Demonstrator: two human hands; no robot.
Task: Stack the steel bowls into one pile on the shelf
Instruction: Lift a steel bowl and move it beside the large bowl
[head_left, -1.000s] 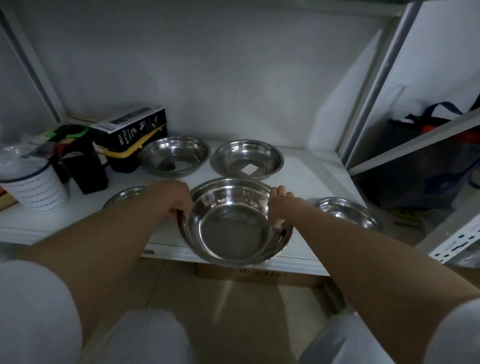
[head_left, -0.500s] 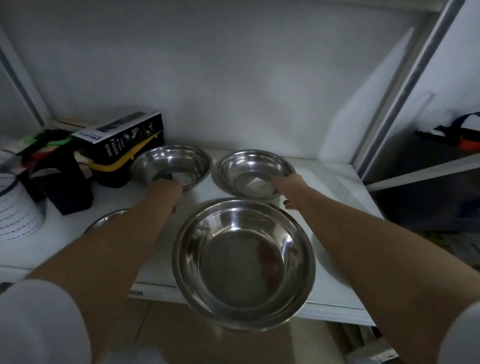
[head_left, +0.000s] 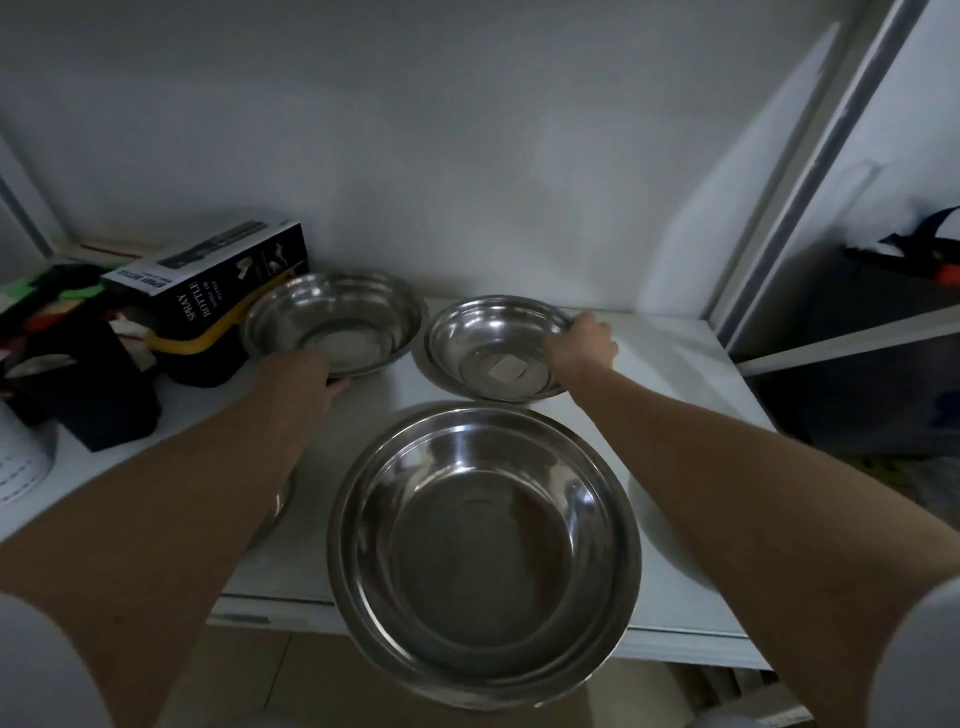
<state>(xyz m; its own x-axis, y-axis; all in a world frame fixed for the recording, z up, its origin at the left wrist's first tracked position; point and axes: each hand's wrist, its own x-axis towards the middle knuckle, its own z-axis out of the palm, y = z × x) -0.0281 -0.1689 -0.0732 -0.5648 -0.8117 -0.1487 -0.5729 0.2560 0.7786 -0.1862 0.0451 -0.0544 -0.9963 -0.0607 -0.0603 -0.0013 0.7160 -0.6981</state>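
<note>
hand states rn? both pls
Left hand: at near rim of back-left bowl; grip cannot be told.
Right hand: closed on rim of back-right bowl.

You have a large steel bowl (head_left: 484, 551) upright at the shelf's (head_left: 670, 364) near edge (overhanging it), and two smaller bowls at the far side, one left (head_left: 332, 322), one right (head_left: 498, 345), both upright.

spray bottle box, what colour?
Black with white lettering; spray bottle box shows in the head view.
</note>
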